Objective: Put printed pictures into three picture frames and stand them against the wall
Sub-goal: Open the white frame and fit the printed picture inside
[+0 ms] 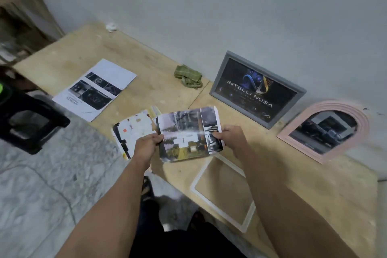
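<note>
We start with the plywood table (134,65), which runs along the white wall (209,6) and gives us both a work surface and something to lean finished frames against. Two are already propped there, tilted back with their top edges on the wall: the grey frame (222,73) showing a dark poster, and just to its right the pink arched frame (364,123) with a dark picture behind its arch. By our count that leaves one to fill. The white frame (198,176) lies flat near the table's front edge, its middle showing brown, directly below what we hold, so the sheet can likely go straight down onto it. A white printed sheet (109,77) lies flat farther left, well apart, and a crumpled green cloth (188,76) sits by the wall. We hold the printed picture (188,130) in the air above the table, between the two hands, slightly bowed and tilted. It is a collage of muted photographs with a white margin on its right edge and pale, glare-washed patches in the middle. Our left hand (146,145) pinches its left edge between thumb and curled fingers; our right hand (232,135) pinches the right edge the same way, keeping the paper stretched. Beneath it lies another cut-up sheet (132,130), mostly white.
</note>
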`<state>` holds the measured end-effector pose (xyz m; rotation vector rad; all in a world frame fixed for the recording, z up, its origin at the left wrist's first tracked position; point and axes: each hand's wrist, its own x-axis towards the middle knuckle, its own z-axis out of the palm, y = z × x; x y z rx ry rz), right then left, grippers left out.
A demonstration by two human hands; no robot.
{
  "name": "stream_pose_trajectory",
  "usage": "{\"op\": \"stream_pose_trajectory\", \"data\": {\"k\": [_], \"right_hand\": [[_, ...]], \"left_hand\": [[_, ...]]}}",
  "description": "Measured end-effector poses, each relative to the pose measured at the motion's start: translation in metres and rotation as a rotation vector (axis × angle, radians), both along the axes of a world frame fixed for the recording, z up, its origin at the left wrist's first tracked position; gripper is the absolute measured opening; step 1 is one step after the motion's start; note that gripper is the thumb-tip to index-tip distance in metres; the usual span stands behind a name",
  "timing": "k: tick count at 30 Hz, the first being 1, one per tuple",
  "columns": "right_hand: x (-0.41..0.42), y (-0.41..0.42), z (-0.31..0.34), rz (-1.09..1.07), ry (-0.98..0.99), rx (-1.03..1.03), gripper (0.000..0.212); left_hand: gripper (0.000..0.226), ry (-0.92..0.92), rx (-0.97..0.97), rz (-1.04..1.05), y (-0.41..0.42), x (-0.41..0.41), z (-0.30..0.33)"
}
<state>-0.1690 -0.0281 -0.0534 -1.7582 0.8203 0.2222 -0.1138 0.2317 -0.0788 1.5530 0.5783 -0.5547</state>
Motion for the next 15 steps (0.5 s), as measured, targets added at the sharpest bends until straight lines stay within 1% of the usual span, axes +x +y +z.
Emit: {"op": "stream_pose_trajectory", "data": {"k": [4, 6, 8, 9, 13, 14, 15], "right_hand": [[0.060, 0.050, -0.001, 0.025, -0.008, 0.017, 0.007], [0.095, 0.080, 0.000, 0.050, 0.003, 0.019, 0.013], [0.128, 0.107, 0.001, 0.064, 0.007, 0.016, 0.023], [0.154, 0.124, -0.002, 0.080, 0.003, -0.004, 0.023], [0.247, 0.192, -0.020, 0.157, -0.006, -0.106, 0.006], [0.266, 0.208, -0.025, 0.179, -0.003, -0.127, 0.004], [0.290, 0.226, -0.033, 0.213, -0.001, -0.150, 0.004]], "left_hand": [[0.031, 0.029, 0.014, 0.125, 0.051, 0.039, -0.006], [0.031, 0.036, 0.026, 0.183, 0.080, 0.065, -0.012], [0.025, 0.032, 0.036, 0.205, 0.103, 0.090, -0.013], [0.022, 0.037, 0.037, 0.233, 0.119, 0.109, -0.014], [0.011, 0.068, 0.055, 0.343, 0.181, 0.173, -0.023], [0.007, 0.075, 0.061, 0.358, 0.195, 0.185, -0.026], [0.007, 0.084, 0.074, 0.369, 0.212, 0.201, -0.032]]}}
